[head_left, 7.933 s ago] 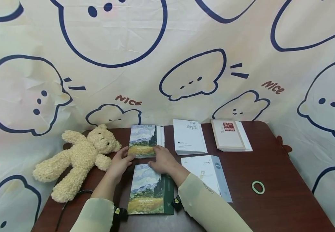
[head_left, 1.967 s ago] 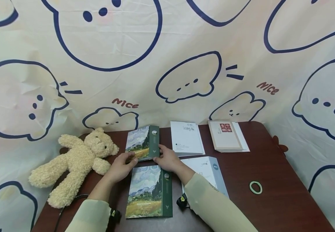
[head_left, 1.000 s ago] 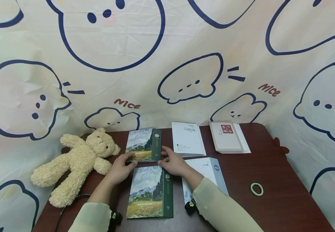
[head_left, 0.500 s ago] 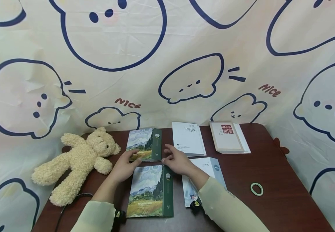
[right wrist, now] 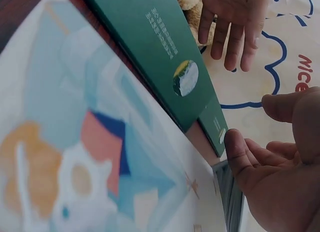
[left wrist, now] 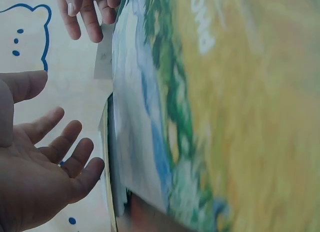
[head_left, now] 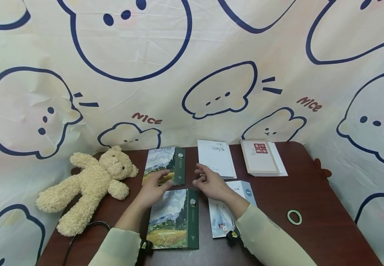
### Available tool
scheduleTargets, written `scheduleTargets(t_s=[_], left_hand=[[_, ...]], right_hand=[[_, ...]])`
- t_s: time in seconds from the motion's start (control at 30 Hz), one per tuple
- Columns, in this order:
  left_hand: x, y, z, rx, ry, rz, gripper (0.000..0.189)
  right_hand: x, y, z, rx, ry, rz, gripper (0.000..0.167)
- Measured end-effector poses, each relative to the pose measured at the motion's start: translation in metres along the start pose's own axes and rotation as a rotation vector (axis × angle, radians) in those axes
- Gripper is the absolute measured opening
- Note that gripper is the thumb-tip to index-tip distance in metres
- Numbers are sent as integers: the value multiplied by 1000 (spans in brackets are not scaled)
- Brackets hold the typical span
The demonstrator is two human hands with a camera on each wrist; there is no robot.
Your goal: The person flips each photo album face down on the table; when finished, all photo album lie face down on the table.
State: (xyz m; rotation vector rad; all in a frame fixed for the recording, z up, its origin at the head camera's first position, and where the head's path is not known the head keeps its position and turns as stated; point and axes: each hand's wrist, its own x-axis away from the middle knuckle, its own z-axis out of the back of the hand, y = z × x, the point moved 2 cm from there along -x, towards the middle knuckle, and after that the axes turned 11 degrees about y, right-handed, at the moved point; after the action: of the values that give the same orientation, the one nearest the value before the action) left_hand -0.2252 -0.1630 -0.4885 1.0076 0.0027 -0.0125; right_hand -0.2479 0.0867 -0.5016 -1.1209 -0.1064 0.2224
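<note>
Your left grip (head_left: 151, 192) hides part of the rear photo album (head_left: 166, 159) and a top corner of the front photo album (head_left: 172, 225), which your left-wrist view blurs and cuts off. Your right forearm (head_left: 236, 205) covers part of the blue-spined book (head_left: 219, 217). Your sleeves (head_left: 117, 248) leave the head view's bottom edge. The print on the white book (head_left: 213, 157) is too small.

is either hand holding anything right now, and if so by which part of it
Nothing is held: the left hand and the right hand are both empty, near the front green-spined photo album.
</note>
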Motion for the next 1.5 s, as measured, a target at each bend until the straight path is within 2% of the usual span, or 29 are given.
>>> scheduleTargets(t_s=[0.37, 0.83, 0.97, 1.13, 1.5], left_hand=[[-4, 11, -23, 88, -22, 16, 58], [-8, 26, -49, 167, -24, 47, 54], [-8, 30, -56, 192, -39, 52, 54], [-8, 35, -65, 229, -51, 91, 55], [-9, 43, -82, 231, -45, 138, 59]], right_hand=[[6, 5, 21, -1, 68, -9, 67], [7, 21, 48, 118, 175, -35, 68], [8, 26, 54, 144, 186, -49, 68], [9, 31, 61, 170, 193, -80, 68], [6, 40, 74, 208, 207, -127, 68]])
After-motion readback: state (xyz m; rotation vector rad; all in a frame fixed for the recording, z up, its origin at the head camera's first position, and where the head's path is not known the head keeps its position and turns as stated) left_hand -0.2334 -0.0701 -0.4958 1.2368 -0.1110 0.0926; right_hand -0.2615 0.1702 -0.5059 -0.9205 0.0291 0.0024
